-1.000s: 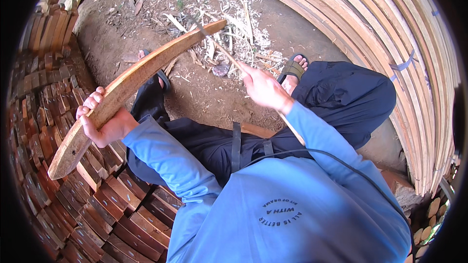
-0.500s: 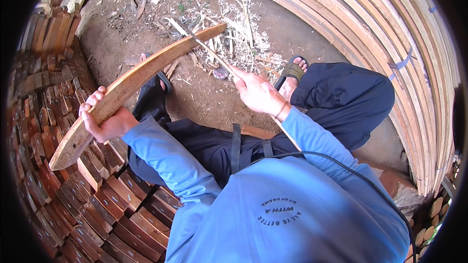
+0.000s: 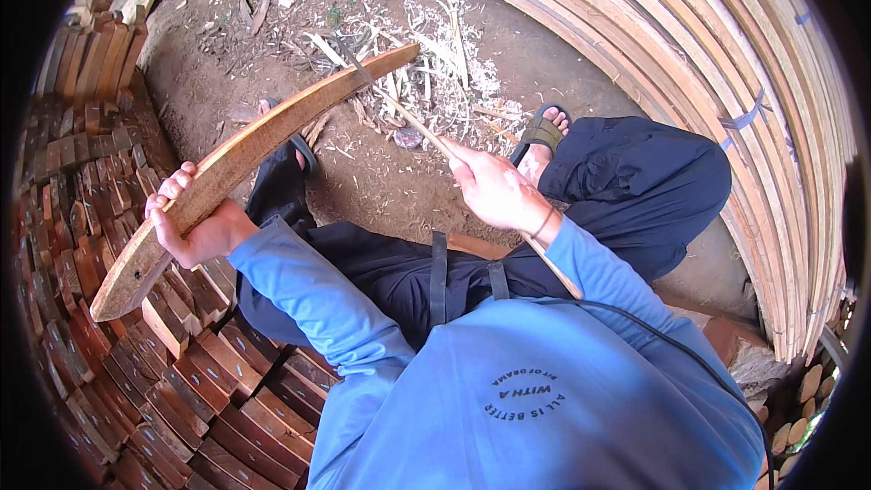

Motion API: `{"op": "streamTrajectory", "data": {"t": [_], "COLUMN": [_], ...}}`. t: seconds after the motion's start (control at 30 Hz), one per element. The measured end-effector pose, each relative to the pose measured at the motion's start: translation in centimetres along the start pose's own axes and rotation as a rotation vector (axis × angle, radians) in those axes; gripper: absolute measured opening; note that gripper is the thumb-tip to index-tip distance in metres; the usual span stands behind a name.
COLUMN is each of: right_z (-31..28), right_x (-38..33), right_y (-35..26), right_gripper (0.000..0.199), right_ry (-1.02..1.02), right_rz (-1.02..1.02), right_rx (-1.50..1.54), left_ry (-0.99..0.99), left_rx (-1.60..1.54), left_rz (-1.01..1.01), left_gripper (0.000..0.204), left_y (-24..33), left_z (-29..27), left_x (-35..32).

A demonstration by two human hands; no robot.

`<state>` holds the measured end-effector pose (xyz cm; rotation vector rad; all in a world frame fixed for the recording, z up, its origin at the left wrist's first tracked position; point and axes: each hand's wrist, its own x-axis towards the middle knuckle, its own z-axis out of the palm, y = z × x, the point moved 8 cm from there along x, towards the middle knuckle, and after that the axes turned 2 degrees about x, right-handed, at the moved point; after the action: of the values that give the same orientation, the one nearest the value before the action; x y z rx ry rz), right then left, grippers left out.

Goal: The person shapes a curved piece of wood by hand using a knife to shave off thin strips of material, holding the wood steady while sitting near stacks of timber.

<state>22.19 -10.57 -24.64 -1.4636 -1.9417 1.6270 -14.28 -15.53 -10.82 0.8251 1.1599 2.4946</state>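
My left hand is closed around the lower left part of a long, curved wooden piece, held aslant with its far tip up and to the right. My right hand grips the thin wooden handle of a long-handled knife; the handle's rear end runs back under my right forearm. Near the far tip, the knife's dark blade lies across the wood's upper edge. A pale sliver shows beside the blade; whether it is still joined to the wood, I cannot tell.
Pale shavings litter the dirt floor beyond the wood. Stacked wooden blocks fill the left side. Long bundled strips curve along the right. My sandaled feet rest either side, and a black cable crosses my shirt.
My right hand has drawn back toward my body and slightly right, bringing the knife with it. The left hand and curved wood are almost where they were.
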Motion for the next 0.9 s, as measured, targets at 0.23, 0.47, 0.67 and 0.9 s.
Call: {"op": "streamTrajectory", "data": {"t": [0.23,0.47,0.67,0.9], "right_z": [0.4,0.7,0.4,-0.3], "right_x": [-0.1,0.3,-1.8,0.2], "right_y": [0.3,0.0,-0.9,2.1], "right_gripper": [0.046,0.046,0.047,0.046], "right_ry": [-0.042,-0.022,0.017,0.081], "right_rz": [0.066,0.025,-0.001,-0.09], "right_rx": [0.016,-0.017,-0.071,-0.074], "left_ry": [-0.003,0.007,0.016,-0.024], "left_rx": [-0.004,-0.001,0.009,-0.014], "left_rz": [0.004,-0.007,0.007,0.008], "left_gripper": [0.018,0.019,0.019,0.019], "left_y": [-0.3,-0.4,0.0,-0.4], "left_z": [-0.5,-0.8,-0.6,0.6], "left_x": [0.5,0.5,0.0,0.1]}}
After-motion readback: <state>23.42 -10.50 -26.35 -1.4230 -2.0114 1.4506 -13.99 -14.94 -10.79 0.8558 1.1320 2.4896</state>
